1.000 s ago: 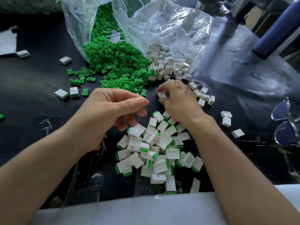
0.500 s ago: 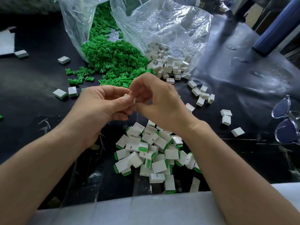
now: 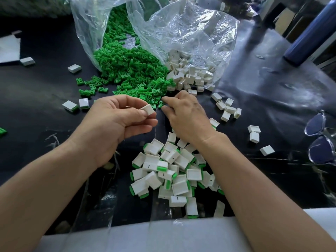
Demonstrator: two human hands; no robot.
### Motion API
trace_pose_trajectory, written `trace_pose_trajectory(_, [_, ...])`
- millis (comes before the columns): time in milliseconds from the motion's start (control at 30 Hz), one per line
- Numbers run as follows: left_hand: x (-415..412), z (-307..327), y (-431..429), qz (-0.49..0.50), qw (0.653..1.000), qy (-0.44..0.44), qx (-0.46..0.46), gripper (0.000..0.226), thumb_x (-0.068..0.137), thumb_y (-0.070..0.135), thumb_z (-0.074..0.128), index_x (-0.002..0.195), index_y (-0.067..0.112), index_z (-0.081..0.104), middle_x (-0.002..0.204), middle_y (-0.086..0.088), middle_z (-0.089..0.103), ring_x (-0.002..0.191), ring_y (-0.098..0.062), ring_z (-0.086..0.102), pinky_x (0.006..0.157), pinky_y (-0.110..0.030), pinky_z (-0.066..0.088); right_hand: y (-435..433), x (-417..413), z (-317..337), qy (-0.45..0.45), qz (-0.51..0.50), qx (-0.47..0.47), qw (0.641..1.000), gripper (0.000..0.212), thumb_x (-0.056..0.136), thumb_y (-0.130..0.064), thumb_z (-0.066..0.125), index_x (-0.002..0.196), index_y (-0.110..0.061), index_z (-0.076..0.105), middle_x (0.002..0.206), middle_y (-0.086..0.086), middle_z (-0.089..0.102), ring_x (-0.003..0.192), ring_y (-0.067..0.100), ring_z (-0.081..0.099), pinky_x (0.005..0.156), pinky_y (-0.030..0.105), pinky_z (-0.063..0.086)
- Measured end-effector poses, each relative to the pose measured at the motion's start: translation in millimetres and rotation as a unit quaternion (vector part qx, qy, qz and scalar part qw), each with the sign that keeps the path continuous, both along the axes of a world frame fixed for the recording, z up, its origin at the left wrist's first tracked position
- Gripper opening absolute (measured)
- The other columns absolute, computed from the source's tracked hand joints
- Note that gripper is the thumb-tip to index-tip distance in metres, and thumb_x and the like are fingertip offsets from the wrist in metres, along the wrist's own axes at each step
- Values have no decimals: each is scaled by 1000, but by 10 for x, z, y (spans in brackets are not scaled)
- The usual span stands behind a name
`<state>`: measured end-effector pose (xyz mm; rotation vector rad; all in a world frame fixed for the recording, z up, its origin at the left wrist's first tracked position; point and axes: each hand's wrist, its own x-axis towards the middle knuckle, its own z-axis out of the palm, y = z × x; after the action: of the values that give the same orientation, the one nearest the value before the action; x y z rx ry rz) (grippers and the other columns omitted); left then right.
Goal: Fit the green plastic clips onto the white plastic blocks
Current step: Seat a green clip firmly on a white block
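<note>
One small white plastic block, two hands.
Left hand pinches it; right hand, now parted from it, touches green plastic clips beyond, grip unclear.

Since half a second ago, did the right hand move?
Yes, the right hand left the left hand and reached the near edge of the green clip pile.

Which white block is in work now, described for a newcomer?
Find the clear plastic bag spilling green plastic clips at the far side of the black table. Just nearer, the left hand pinches one small white plastic block. Every other visible block lies loose or piled.
</note>
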<state>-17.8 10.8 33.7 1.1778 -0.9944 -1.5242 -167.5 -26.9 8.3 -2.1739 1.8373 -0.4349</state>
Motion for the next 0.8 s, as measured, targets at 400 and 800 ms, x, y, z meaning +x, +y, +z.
trace_pose_trajectory(400, [-5,-32,-6,-24,1000,-5,3,21,84,-10,51,83,6,64,70,-7,72,62,-15,70,53,-20,55,50,-23,101,-80,37,-2,996,9,86,-17,60,94,-16,55,82,-5,52,88,20,52,76,29,38])
trace_pose_trajectory(800, [-7,-71,6,15,990,-109,-94,13,60,14,72,71,12,66,52,7,62,46,-1,54,45,-13,45,204,6,271,-381,59,-13,923,11,83,-4,65,85,-15,66,74,-7,63,69,3,57,70,17,49])
